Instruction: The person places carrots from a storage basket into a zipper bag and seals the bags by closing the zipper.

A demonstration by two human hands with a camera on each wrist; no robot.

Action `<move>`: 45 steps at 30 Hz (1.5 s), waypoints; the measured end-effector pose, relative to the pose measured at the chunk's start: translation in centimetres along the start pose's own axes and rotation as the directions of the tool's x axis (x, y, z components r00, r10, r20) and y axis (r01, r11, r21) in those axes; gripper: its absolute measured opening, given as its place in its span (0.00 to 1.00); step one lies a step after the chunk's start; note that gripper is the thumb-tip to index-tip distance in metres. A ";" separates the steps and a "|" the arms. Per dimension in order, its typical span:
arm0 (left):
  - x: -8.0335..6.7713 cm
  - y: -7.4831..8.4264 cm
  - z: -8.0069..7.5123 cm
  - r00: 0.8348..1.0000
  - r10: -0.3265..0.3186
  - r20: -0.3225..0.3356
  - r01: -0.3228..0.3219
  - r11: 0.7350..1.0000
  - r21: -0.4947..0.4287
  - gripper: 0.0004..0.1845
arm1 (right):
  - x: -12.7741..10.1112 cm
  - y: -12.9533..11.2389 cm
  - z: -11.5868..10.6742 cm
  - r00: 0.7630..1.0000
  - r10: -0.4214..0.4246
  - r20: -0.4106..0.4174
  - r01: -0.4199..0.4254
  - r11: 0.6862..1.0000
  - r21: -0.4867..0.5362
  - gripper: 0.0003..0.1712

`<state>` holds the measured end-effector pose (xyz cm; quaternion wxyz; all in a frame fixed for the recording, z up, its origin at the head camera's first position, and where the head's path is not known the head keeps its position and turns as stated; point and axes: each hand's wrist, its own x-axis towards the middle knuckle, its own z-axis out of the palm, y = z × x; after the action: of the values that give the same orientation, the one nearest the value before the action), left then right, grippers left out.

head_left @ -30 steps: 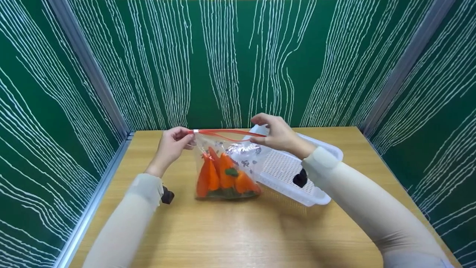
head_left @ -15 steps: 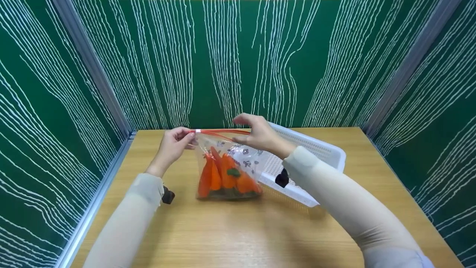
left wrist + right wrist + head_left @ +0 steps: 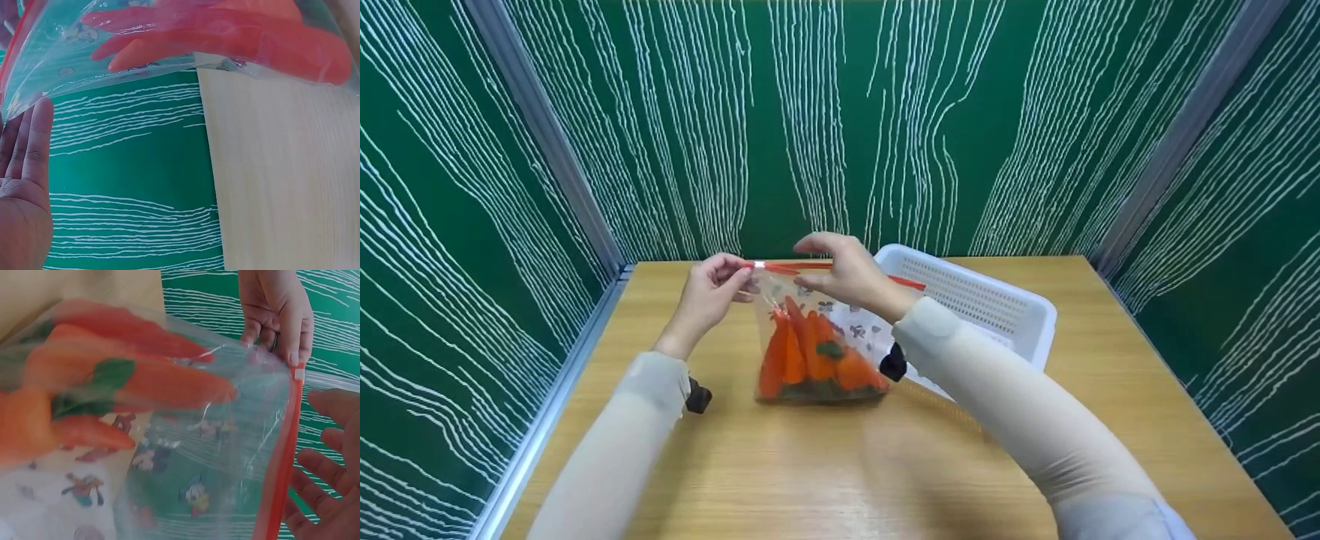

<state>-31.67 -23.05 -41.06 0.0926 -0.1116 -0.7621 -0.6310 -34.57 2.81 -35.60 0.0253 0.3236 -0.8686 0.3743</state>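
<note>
Head view: zip bag (image 3: 817, 345) of carrots upright between both hands.

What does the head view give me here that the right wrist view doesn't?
Only the head view shows the white basket behind the bag, the wooden table and both sleeves. Only the right wrist view shows the cartoon prints on the plastic close up. Both show the zip bag of carrots, its red seal strip, the left hand pinching the bag's top corner and the right hand on the strip.
</note>
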 end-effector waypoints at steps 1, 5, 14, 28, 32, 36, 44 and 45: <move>0.0 0.0 0.0 1.000 0.001 0.001 -0.001 1.000 0.000 0.10 | 0.1 -0.2 0.2 1.000 0.003 -0.002 -0.003 1.000 0.007 0.24; -0.2 0.0 -0.1 1.000 0.003 -0.001 -0.003 1.000 0.000 0.10 | 0.6 -0.8 1.1 1.000 -0.011 -0.009 0.011 1.000 0.019 0.24; -0.5 0.1 -0.1 1.000 0.023 0.005 -0.023 1.000 0.011 0.11 | 1.5 -1.7 2.4 1.000 -0.029 -0.011 0.028 0.999 -0.030 0.20; -0.8 0.4 0.1 0.999 0.032 0.013 -0.033 0.999 0.005 0.11 | 2.5 -2.5 3.7 0.998 0.054 0.038 -0.054 0.998 -0.012 0.14; -0.7 0.3 0.2 0.999 0.030 0.020 -0.030 1.000 0.006 0.11 | 2.6 -2.6 3.9 0.998 0.054 0.044 -0.053 0.998 -0.016 0.12; -0.6 0.4 0.2 0.999 0.046 0.018 -0.046 0.999 0.003 0.11 | 2.6 -2.7 3.9 0.999 0.043 0.025 -0.042 0.999 -0.030 0.11; -0.7 0.2 0.5 0.997 0.078 0.001 -0.078 0.997 0.016 0.09 | 2.3 -2.6 4.1 0.999 0.032 0.002 -0.032 0.997 -0.075 0.10; -0.7 0.2 0.6 0.997 0.079 0.000 -0.079 0.997 0.017 0.09 | 2.3 -2.6 4.1 1.000 0.030 -0.001 -0.030 0.996 -0.085 0.10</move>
<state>-30.91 -22.47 -41.20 0.1187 -0.1407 -0.7625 -0.6203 -34.09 -2.50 -36.22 0.0333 0.3094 -0.8886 0.3371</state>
